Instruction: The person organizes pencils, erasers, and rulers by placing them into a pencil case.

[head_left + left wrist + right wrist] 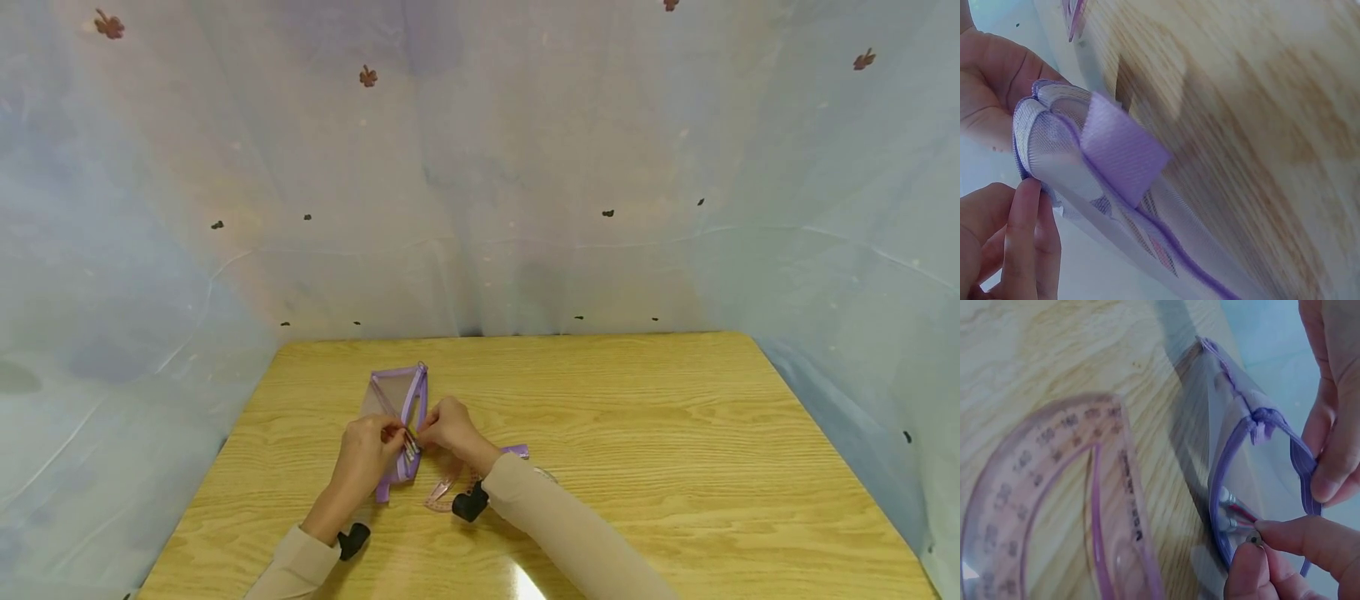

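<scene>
A purple-trimmed mesh pencil case (393, 385) lies on the table with its zip side open. My left hand (367, 446) pinches the purple edge of the opening, seen also in the right wrist view, where the left fingers (1335, 462) hold that trim. My right hand (452, 429) is at the opening's other side. Between its thumb and forefinger it pinches a thin pencil (1254, 538), seen end-on with a dark centre; its length is hidden. Thin sticks with pale ends (1227, 509) show inside the case. A purple tag (1125, 150) sticks out at the near end.
A clear pink protractor (1029, 481) lies on the table (675, 417) beneath my right forearm. A purple piece (517, 451) and a clear curved edge (546, 475) show past the right sleeve, mostly covered. A patterned curtain (525, 167) hangs behind the table.
</scene>
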The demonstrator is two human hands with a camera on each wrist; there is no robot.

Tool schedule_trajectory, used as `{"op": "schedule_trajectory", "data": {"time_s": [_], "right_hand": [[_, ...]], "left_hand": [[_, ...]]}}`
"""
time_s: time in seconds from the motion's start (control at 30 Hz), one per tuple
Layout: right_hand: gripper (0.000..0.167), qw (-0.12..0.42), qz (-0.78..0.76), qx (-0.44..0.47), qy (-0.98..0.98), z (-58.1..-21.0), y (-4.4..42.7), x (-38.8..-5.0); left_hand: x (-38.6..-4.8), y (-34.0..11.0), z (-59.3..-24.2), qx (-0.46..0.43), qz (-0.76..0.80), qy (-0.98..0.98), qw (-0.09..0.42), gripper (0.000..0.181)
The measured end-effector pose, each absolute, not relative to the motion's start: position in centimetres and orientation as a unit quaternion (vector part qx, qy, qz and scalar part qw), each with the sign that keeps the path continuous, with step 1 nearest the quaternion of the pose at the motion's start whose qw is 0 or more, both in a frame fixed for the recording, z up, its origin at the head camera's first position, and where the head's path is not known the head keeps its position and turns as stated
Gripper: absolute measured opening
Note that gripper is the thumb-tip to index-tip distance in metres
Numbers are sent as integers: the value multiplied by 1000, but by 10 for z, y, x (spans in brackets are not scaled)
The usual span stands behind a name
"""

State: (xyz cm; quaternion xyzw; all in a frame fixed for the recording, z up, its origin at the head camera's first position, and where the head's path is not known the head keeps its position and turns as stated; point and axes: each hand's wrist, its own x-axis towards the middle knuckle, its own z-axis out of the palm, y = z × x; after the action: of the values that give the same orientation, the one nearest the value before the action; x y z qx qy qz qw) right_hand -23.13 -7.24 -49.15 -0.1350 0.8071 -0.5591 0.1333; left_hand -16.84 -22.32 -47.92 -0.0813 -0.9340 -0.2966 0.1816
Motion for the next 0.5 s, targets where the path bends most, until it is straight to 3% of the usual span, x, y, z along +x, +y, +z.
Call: {"op": "schedule_trajectory", "data": {"time_s": [0.5], "right_hand": [[12,141,-574,-136,795,-491,-82,-228]], "left_hand": [[-168,-225,-479,-85,-288,-936,182,5]]}}
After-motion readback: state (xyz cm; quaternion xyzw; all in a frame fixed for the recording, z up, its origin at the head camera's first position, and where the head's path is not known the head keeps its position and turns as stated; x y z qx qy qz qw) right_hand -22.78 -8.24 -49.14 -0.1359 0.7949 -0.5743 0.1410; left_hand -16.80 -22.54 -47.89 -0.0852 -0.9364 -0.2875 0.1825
